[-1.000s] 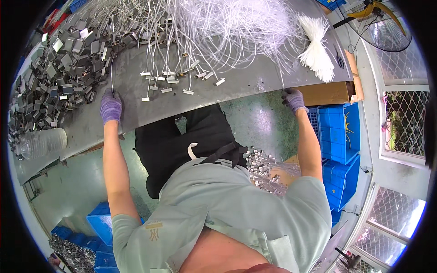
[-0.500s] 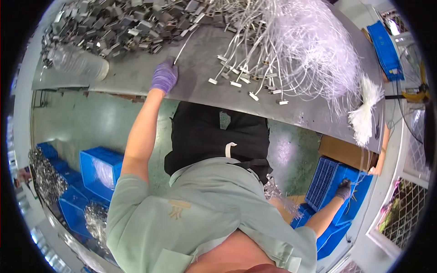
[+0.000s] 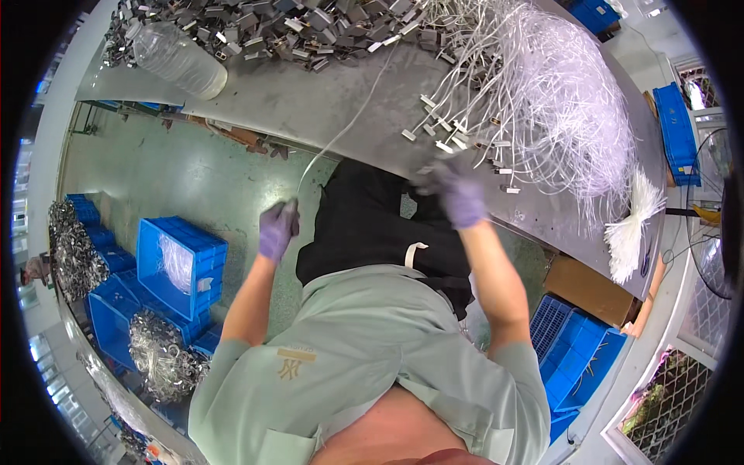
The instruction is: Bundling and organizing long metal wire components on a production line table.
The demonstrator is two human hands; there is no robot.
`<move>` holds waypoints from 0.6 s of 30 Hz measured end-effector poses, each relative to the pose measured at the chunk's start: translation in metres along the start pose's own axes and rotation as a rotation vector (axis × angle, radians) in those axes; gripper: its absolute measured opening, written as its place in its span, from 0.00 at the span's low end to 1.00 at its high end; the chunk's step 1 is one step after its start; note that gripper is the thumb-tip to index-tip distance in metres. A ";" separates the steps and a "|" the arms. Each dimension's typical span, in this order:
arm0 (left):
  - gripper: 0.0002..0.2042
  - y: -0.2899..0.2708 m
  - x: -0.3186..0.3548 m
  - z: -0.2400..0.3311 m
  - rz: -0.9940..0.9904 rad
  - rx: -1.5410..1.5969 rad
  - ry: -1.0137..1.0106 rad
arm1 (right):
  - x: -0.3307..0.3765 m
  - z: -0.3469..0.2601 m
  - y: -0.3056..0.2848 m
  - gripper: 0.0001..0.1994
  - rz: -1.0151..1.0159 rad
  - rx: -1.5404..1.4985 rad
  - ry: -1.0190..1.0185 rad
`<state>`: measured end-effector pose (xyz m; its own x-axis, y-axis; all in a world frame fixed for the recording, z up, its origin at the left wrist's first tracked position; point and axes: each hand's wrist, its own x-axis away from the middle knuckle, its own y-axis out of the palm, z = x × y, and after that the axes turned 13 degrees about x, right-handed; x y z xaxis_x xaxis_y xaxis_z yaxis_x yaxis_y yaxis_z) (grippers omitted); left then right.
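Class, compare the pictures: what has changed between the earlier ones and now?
The left hand, holding a pale cable, has drawn back off the table toward the body. The right hand has moved leftward from the blue crate to the table's front edge; blur hides whether it holds anything. The clear bottle stayed put.

A small-parts assembly workshop, shown by a grey worktable [image 3: 310, 108] heaped with many small grey boxy parts [image 3: 287, 31] and tangled pale cables [image 3: 558, 116], blue plastic crates [image 3: 208, 256] stacked around, and a shiny green floor [image 3: 217, 178].
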<state>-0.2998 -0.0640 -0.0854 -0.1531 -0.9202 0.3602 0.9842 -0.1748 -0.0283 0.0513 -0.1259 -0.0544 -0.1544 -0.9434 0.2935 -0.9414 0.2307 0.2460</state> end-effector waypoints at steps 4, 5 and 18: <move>0.22 -0.048 0.062 -0.041 -0.088 0.098 -0.082 | -0.057 0.014 0.094 0.13 -0.027 -0.067 0.124; 0.21 -0.058 0.073 -0.051 -0.098 0.064 -0.091 | -0.073 0.025 0.101 0.13 0.021 -0.046 0.120; 0.20 -0.107 0.067 -0.098 0.135 0.156 -0.257 | -0.093 -0.084 0.056 0.15 0.367 -0.034 -0.337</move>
<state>-0.4244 -0.1417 -0.1498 -0.0118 -0.8094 0.5871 0.9989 0.0170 0.0436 0.0385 -0.0050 0.0098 -0.5674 -0.8218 0.0527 -0.7973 0.5642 0.2143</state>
